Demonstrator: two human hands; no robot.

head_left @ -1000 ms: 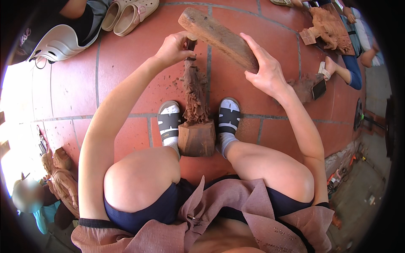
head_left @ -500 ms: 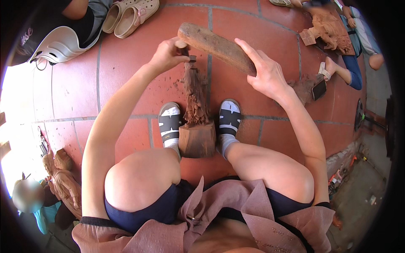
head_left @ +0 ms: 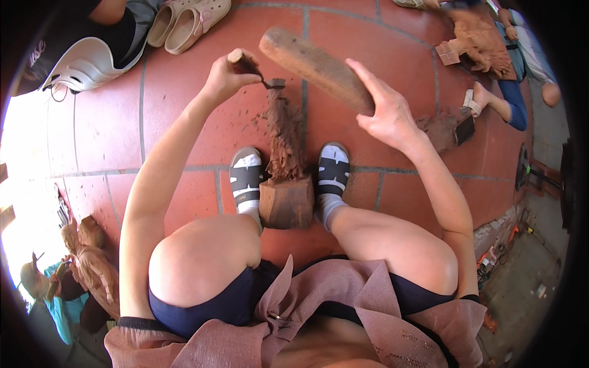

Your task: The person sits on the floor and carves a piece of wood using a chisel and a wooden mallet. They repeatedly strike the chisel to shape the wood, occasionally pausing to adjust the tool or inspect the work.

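A reddish-brown wood carving (head_left: 284, 138) rises from its block-shaped base (head_left: 286, 203) between my feet. My left hand (head_left: 226, 78) is closed around a chisel (head_left: 248, 62), its pale round handle end showing above the fist. The chisel's dark blade reaches to the carving's narrow top; whether it touches I cannot tell. My right hand (head_left: 391, 119) grips the lower right end of a thick wooden mallet (head_left: 316, 67), a rounded, worn club. The mallet slants up to the left, and its far end is apart from the chisel handle.
My sandalled feet (head_left: 246, 178) flank the base on red floor tiles (head_left: 184, 122). Beige clogs (head_left: 187, 24) and a white chair (head_left: 86, 64) are at the far left. Other people work nearby, beside a large carving (head_left: 478, 43) at the far right and a carved figure (head_left: 95, 264) at the left.
My left hand has shifted left, and the chisel handle now leans away from the mallet. The mallet has barely moved; a wider gap separates it from the handle.
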